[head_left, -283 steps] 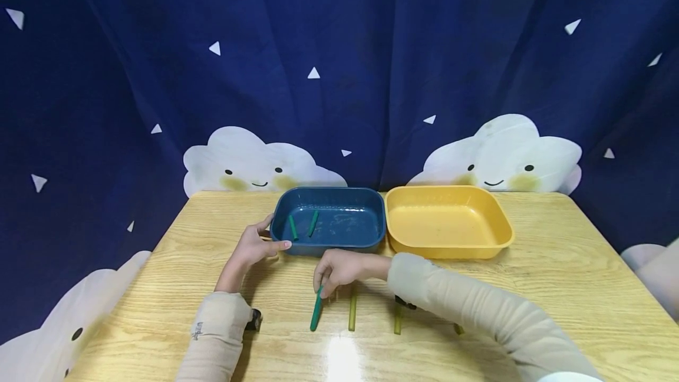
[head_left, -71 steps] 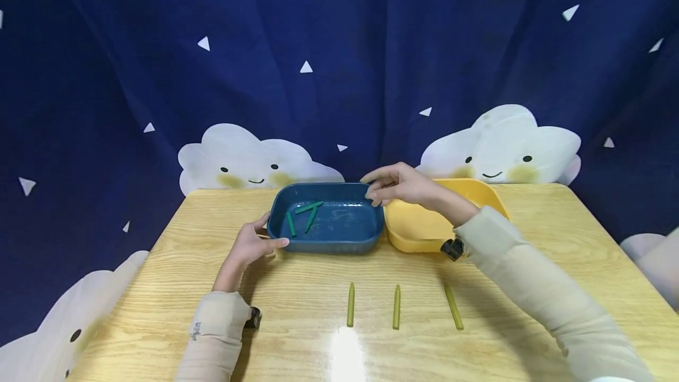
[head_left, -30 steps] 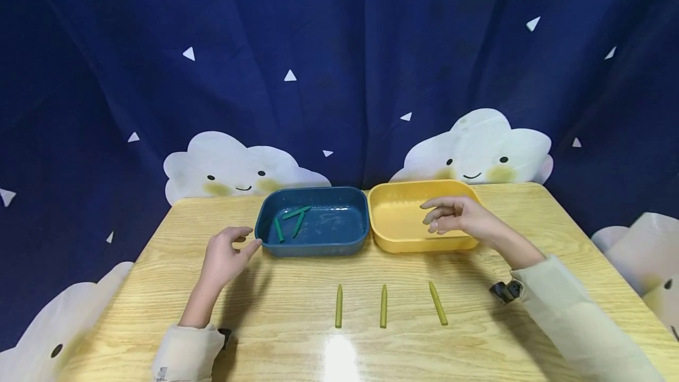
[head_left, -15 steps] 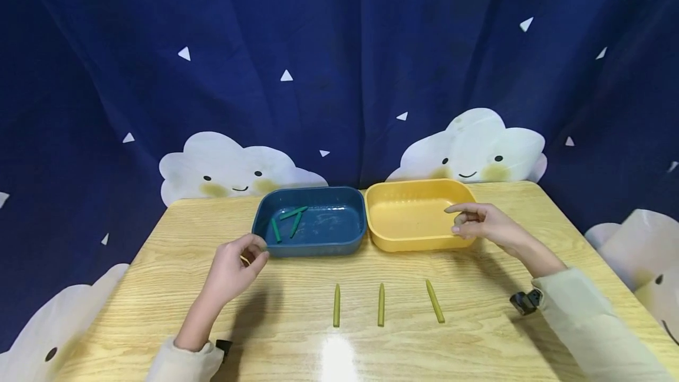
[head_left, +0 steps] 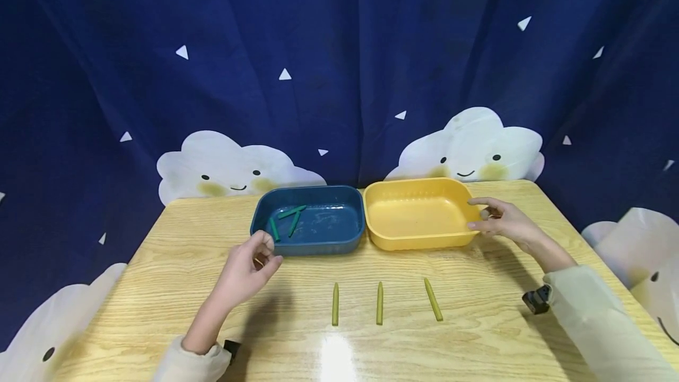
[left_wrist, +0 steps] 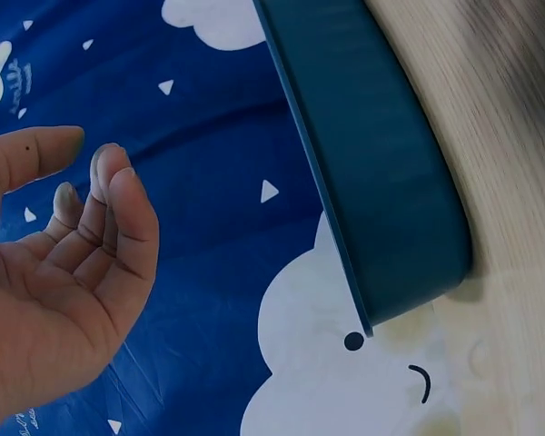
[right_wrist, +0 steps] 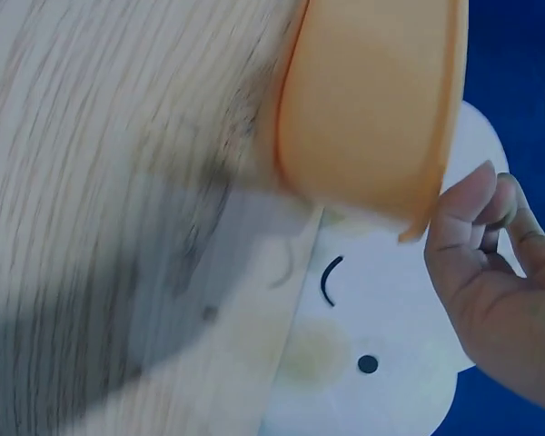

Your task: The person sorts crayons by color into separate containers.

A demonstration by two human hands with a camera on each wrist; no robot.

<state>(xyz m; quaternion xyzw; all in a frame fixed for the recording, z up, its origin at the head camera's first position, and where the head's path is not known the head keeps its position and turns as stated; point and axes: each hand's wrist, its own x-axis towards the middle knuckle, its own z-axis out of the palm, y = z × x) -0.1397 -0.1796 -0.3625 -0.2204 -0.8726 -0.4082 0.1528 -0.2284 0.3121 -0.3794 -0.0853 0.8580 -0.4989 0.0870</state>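
My left hand point(head_left: 248, 267), its fingers loosely curled and holding nothing, hovers by the front left corner of the blue bin point(head_left: 323, 249); its fingertips overlap the rim in the head view. Three green crayons point(head_left: 294, 224) lie inside that bin, towards the left. At the right end of the yellow bin point(head_left: 419, 243), my right hand point(head_left: 506, 221) has thumb and index finger spread, fingertips right at the rim. In the right wrist view its fingers point(right_wrist: 468, 195) are beside the bin's corner. Three yellow crayons lie apart on the table: left point(head_left: 335, 305), middle point(head_left: 379, 304) and right point(head_left: 432, 299).
Both bins stand side by side at the back of the wooden table point(head_left: 175, 264). Behind them hangs a dark blue curtain point(head_left: 323, 34) with white triangles and smiling clouds.
The right hand placed a third green crayon in the blue bin, then moved right to the yellow bin's end. The left hand let go of the blue bin and has lately shifted slightly right.
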